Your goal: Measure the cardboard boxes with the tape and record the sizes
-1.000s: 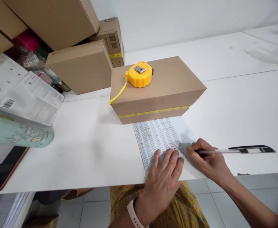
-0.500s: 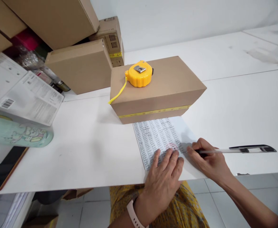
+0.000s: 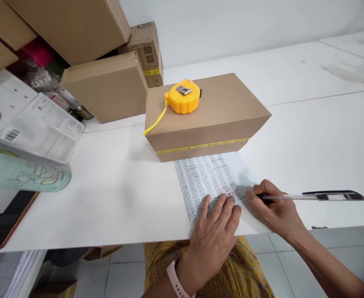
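Note:
A sheet of paper filled with columns of small handwriting and a red circular mark lies at the front of the white table. My left hand rests flat on its lower part, fingers spread. In my right hand is a pen with a black grip and clear barrel, its rear end pointing right. My fingers hide the pen's tip, which is at the paper's right side. Just beyond the paper, covering its far edge, sits a cardboard box with a yellow tape measure on top.
More cardboard boxes are stacked at the back left. A white printed carton and a mint-green bottle stand or lie at the left. The table's front edge runs close to my body.
The pen's rear end has shifted slightly to the right in my right hand. My left hand stays in place on the paper.

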Available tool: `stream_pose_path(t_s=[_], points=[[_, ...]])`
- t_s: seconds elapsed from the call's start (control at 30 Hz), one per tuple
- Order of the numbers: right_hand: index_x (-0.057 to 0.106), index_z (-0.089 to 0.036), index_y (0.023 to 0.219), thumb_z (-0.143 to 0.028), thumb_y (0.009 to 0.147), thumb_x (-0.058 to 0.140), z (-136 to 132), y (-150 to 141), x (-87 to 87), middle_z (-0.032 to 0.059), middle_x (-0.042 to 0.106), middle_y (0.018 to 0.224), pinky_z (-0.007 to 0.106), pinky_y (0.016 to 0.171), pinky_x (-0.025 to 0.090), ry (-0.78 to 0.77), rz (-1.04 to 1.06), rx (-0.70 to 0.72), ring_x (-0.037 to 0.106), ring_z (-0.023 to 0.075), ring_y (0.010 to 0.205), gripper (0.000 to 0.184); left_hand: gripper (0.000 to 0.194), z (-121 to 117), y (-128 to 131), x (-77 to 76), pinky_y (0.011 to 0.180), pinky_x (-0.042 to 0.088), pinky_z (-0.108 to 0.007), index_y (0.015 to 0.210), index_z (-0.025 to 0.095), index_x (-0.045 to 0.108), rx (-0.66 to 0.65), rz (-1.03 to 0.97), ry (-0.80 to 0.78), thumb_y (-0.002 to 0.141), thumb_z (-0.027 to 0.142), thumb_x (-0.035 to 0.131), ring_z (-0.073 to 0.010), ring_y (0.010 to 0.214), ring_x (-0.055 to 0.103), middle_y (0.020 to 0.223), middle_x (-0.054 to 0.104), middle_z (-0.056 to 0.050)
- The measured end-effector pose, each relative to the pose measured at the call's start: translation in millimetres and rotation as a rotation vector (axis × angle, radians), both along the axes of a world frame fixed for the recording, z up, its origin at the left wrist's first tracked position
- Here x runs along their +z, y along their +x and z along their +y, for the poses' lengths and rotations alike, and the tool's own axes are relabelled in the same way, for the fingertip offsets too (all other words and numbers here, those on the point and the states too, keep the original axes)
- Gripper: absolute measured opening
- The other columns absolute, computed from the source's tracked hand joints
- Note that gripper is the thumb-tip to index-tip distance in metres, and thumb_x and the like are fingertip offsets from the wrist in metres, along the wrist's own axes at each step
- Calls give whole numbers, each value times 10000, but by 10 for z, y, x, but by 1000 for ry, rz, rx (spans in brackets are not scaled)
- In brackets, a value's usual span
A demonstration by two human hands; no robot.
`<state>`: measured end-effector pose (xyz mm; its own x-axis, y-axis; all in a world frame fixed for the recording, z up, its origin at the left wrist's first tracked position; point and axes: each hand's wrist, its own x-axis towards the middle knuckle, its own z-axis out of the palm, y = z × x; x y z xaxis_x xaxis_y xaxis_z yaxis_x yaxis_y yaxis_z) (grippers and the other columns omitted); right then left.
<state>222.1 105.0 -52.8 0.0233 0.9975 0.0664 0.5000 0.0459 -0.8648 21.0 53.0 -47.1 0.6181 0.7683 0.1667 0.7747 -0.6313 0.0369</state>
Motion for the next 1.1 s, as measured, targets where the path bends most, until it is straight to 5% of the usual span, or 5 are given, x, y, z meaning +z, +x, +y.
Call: stream_pose_path(t_s=[0.53, 0.67, 0.8, 0.97, 1.1], points=[[540, -258, 848, -462, 914, 637, 35, 65, -12, 8, 601, 741, 293, 548, 418, 130, -133, -192, 531, 164, 621, 235, 553, -10, 2, -24, 1236, 298, -516, 1494, 127, 433, -9, -103, -90, 1031, 422, 499, -256, 1522, 287, 1597, 436, -87], [595, -262, 1069, -326, 972, 479, 205, 197, 19, 90, 639, 974, 379, 712, 497, 258, -470, 7, 621, 263, 881, 165, 526, -27, -43, 71, 1234, 329, -508, 1433, 146, 474, -18, -357, -184, 1012, 457, 526, -254, 1481, 377, 1541, 505, -100], [598, -245, 1155, -200, 920, 384, 336, 311, -107, 133, 625, 990, 430, 705, 513, 355, -657, 90, 597, 320, 918, 321, 388, 166, -270, 412, 1131, 468, -419, 1336, 177, 529, 80, -713, 5, 994, 358, 562, -237, 1391, 490, 1414, 597, -128], [572, -255, 1260, -191, 905, 379, 423, 345, -319, 124, 676, 1039, 495, 786, 518, 459, -641, 81, 629, 326, 908, 409, 330, 867, -593, 1110, 1088, 470, -458, 1270, 226, 562, 249, -778, 492, 945, 193, 615, -245, 1279, 570, 1304, 650, -119], [593, -270, 1251, -333, 971, 360, 438, 341, -363, 120, 697, 1019, 505, 776, 526, 446, -542, 35, 659, 338, 920, 370, 577, 1537, -634, 1483, 1199, 316, -508, 1377, 202, 490, 416, -717, 233, 851, 283, 713, -305, 1442, 410, 1494, 514, -155]])
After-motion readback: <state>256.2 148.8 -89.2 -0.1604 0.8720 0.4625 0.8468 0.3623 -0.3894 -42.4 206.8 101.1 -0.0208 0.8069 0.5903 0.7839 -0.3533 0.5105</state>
